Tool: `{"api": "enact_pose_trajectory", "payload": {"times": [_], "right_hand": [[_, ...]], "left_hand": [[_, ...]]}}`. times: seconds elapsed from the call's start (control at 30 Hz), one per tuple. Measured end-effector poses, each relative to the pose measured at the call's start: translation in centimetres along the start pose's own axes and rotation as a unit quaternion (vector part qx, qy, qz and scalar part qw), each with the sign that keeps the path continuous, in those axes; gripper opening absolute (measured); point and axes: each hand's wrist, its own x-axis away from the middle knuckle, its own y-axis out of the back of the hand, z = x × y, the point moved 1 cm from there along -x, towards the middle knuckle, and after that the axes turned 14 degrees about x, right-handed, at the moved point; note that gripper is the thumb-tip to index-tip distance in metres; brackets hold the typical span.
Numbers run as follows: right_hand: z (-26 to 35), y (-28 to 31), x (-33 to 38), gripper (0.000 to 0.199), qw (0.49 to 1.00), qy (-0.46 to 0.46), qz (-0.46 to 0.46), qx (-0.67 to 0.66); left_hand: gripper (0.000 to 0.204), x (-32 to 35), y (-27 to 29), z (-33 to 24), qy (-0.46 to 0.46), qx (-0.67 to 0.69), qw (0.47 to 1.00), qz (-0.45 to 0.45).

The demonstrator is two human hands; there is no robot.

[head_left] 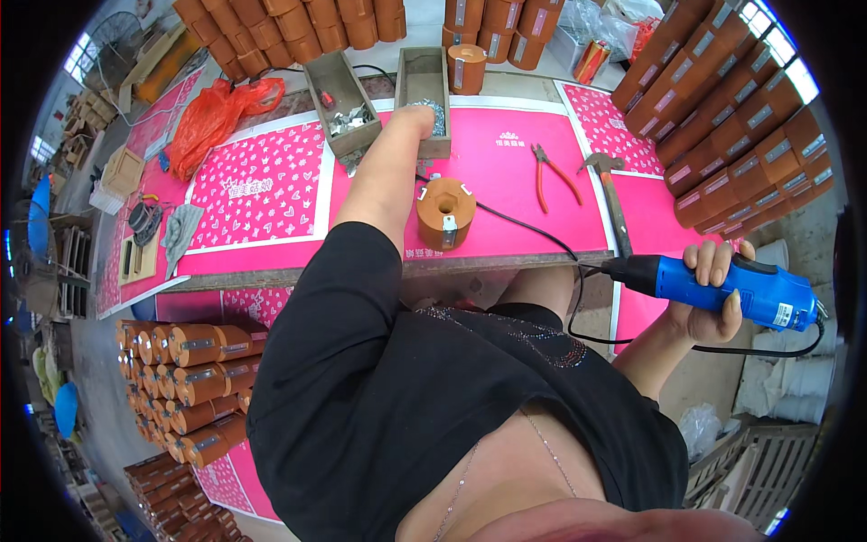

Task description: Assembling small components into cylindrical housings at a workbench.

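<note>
My left hand reaches into the right one of two long grey trays, over a heap of small shiny metal pieces; its fingertips are hidden in there. My right hand is wrapped round a blue electric screwdriver, held off the table's right front edge with its black nose pointing left. On the pink table covering stands an orange-brown cylinder with a central hole, white clips at its top edge and a small metal plate on its front. It is touched by neither hand.
Red-handled pliers and a hammer lie to the right. The left tray holds metal parts too. A red plastic bag lies at left. Stacked cylinders line the back and right; more sit below left. A black cable crosses the table.
</note>
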Motion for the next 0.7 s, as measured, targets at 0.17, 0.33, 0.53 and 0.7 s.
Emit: {"api": "enact_pose_trajectory", "payload": {"times": [0.17, 0.33, 0.53, 0.7], "right_hand": [[-1.1, 0.3, -0.1, 0.055, 1.0, 0.002, 0.009, -0.004], [-2.0, -0.3, -1.0, 0.054, 0.998, 0.005, 0.035, -0.051], [-4.0, -2.6, -3.4, 0.05, 0.989, 0.051, 0.055, -0.129], [-6.8, -6.3, -4.7, 0.051, 0.981, 0.093, 0.07, -0.158]], "left_hand": [[0.018, 2.6, 1.0, 0.2, -0.098, 0.082, 0.983, -0.132], [0.008, 5.1, 1.2, 1.1, -0.157, 0.217, 0.93, -0.25], [0.008, 15.8, 3.0, -5.4, -0.234, 0.635, 0.725, -0.131], [0.009, 24.1, 0.9, -9.9, -0.354, 0.678, 0.642, -0.053]]}}
